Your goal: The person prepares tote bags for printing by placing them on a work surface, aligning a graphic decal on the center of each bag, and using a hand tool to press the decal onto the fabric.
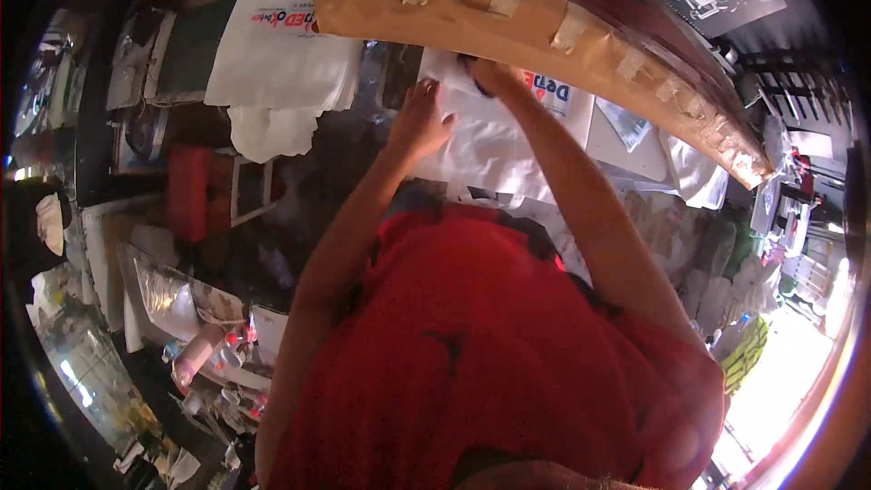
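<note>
- The left hand [421, 120] is at the left edge of a white sheet [476, 141], with its thumb standing apart from the other fingers, moderately wide; whether it touches the sheet I cannot tell.
- The right hand [498, 78] reaches further forward, over the upper part of that sheet, and its fingers bend down beside something dark (too small and shaded to name). Whether they grip it, I cannot tell.
- The white sheet lies in front of the person's body, between and beneath the hands, its near part softly creased and shiny.
- Red and blue print [549, 91] shows just right of the right wrist.
- A long tan panel [458, 2] with strips of pale tape along it passes beyond the hands, close to the right one (it looks curved, though the lens bends edges).
- To the left, well apart from the right hand, is a stack of white printed sheets [272, 68], with a rumpled white piece [270, 133] hanging below it.
- A clear, bluish plastic piece [626, 124] lies right of the right forearm.
- The person wears a red shirt [517, 336], which fills the lower middle.
</note>
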`<state>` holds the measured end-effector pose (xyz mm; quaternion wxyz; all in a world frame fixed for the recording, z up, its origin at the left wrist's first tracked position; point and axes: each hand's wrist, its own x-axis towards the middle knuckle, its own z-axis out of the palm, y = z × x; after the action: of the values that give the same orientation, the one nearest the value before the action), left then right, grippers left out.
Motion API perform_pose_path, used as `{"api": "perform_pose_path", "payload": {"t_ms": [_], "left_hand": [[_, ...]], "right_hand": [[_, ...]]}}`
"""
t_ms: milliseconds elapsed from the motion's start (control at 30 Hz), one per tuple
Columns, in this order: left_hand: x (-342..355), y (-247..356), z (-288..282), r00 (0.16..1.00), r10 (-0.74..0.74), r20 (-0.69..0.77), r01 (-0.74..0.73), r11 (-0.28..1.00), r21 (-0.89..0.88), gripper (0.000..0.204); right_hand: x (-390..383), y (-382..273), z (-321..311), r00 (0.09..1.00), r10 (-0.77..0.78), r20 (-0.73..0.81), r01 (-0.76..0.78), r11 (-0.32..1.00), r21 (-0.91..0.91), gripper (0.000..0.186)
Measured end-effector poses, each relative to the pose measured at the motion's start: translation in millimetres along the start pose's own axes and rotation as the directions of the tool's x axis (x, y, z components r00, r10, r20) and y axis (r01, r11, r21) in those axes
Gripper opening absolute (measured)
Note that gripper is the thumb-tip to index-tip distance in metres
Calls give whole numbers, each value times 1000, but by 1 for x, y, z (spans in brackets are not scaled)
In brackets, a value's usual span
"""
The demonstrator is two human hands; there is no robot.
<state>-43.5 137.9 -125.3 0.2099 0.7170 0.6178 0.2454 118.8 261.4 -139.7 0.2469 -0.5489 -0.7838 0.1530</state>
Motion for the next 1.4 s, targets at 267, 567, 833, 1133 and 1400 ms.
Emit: {"api": "perform_pose_path", "payload": {"t_ms": [267, 567, 833, 1133, 1400], "left_hand": [[4, -13, 5, 996, -58, 68, 59, 998, -13, 56], [13, 5, -5, 991, 0, 133, -7, 998, 55, 59], [2, -2, -4, 991, -24, 135, 19, 999, 43, 60], [2, 5, -2, 992, 7, 124, -22, 993, 120, 62], [4, 6, -8, 988, 12, 157, -37, 986, 163, 67]], "right_hand": [[-28, -27, 18, 992, -110, 53, 118, 978, -173, 26], [31, 11, 21, 999, -21, -44, 20, 999, -37, 26], [-76, 114, -65, 919, 340, -198, -302, 932, 201, 25], [-67, -9, -14, 958, -257, -130, 260, 966, 5, 50], [20, 1, -24, 966, 53, 253, -77, 993, 87, 38]]}}
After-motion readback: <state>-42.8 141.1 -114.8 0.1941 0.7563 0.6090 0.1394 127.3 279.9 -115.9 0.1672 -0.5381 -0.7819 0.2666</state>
